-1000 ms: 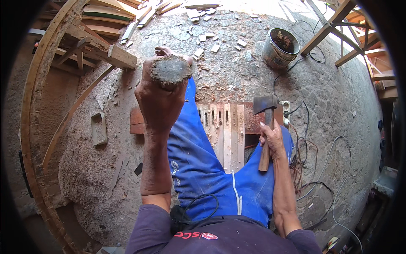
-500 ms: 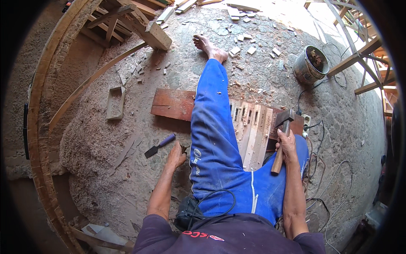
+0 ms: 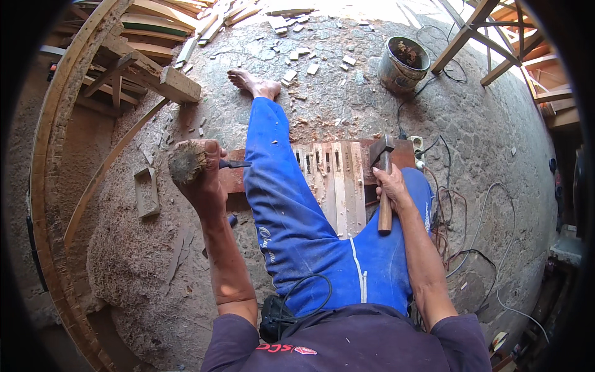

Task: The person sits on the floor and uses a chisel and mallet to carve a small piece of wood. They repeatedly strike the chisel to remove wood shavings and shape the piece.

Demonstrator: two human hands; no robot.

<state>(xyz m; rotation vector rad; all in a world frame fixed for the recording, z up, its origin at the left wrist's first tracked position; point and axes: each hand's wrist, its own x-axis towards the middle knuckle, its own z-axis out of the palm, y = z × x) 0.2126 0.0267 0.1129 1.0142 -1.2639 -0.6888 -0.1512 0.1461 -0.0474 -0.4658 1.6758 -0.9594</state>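
My left hand (image 3: 204, 180) is closed round a chisel, raised at the left of my outstretched leg, with the frayed butt of its handle (image 3: 187, 164) toward me and the dark blade (image 3: 235, 163) pointing right. My right hand (image 3: 395, 189) grips a hammer (image 3: 385, 211), head up, over my bent right leg. Between my legs, slotted wooden slats (image 3: 339, 204) lie on a reddish-brown board (image 3: 400, 152), with shavings on them. Part of a purple-handled tool (image 3: 232, 220) shows on the floor beside my left leg, mostly hidden by my arm.
A bucket (image 3: 400, 71) stands at upper right by timber frames (image 3: 471, 34). Power sockets (image 3: 417, 149) and tangled cords (image 3: 489, 208) lie to my right. A curved wooden frame (image 3: 56, 186) runs down the left. Wood offcuts (image 3: 313, 69) and an empty mould-like box (image 3: 146, 189) lie on the floor.
My left hand was raised high, dropped to the floor, and is now lifted again at the left with a chisel in it. My right hand has shifted slightly, still holding the hammer.
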